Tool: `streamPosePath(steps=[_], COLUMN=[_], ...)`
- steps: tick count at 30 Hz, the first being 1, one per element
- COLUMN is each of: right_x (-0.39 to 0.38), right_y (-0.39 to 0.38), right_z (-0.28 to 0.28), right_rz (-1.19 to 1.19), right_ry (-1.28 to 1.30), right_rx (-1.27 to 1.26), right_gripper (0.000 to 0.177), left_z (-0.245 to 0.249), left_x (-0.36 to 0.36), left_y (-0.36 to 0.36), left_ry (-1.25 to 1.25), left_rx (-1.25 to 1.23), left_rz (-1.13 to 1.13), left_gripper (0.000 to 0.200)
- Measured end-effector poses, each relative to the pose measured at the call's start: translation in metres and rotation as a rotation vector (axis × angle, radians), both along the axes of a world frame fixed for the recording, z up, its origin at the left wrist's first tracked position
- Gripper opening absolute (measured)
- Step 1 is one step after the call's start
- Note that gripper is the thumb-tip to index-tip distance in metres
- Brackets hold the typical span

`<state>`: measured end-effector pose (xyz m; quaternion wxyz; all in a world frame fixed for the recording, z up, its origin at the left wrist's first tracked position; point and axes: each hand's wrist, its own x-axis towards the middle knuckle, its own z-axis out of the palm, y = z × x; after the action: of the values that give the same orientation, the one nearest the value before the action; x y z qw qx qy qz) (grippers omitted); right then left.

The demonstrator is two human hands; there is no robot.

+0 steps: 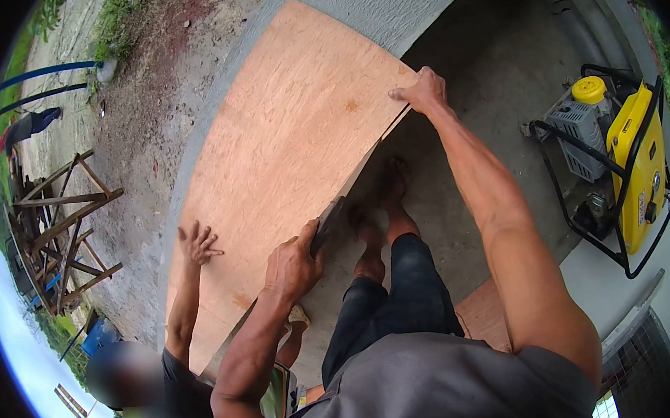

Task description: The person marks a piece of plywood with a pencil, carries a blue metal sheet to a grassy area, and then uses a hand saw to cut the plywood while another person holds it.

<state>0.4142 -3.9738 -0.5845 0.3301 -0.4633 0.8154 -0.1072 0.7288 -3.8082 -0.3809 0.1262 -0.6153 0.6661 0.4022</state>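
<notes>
A large plywood sheet (290,127) lies across the view in front of me. My left hand (296,262) is wrapped round the dark handle of what looks like a handsaw (329,219), at the sheet's near edge. Its thin blade runs along that edge, away from me, and is partly hidden. At the far right corner my right hand (425,92) grips the plywood, thumb on top and the other fingers out of sight. Another person's hand (198,244) is spread flat on the left part of the sheet.
A yellow engine-driven machine (636,164) in a black tube frame stands on the right. The other person (184,390) is close on my left. A wooden trestle (64,220) stands on the ground beyond. My bare feet (392,182) are on the concrete floor below the edge.
</notes>
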Motion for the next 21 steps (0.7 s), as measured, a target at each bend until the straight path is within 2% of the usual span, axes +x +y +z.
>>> streamPosePath(steps=[3,8,11,12,15,18,21], right_x=[0.006,0.006,0.013,0.019,0.02,0.022,0.023], right_y=[0.0,-0.007,-0.017,-0.018,-0.022,-0.023,-0.022], right_z=[0.01,0.015,-0.011,-0.008,0.005,0.013,-0.003], right_rz=[0.004,0.04,0.0,-0.022,-0.03,-0.042,-0.1], right_ry=[-0.049,-0.087,-0.164,-0.052,-0.069,-0.088,-0.02], right_rx=[0.031,0.001,0.065,0.002,0.092,0.079,0.022], right_gripper=[0.072,0.076,0.079,0.075,0.072,0.08,0.075], left_z=[-0.003,-0.003,0.003,0.003,-0.005,-0.007,-0.009], left_x=[0.0,-0.003,-0.006,-0.007,0.006,0.004,0.005], left_y=[-0.001,0.002,-0.013,-0.021,-0.019,-0.023,-0.028], left_ry=[-0.024,-0.003,-0.052,-0.054,-0.004,0.032,0.048], left_rx=[0.047,-0.012,0.006,0.028,-0.002,-0.012,0.029], left_rz=[-0.001,0.043,0.057,0.05,0.059,0.085,0.094], left_gripper=[0.049,0.05,0.05,0.05,0.049,0.045,0.046])
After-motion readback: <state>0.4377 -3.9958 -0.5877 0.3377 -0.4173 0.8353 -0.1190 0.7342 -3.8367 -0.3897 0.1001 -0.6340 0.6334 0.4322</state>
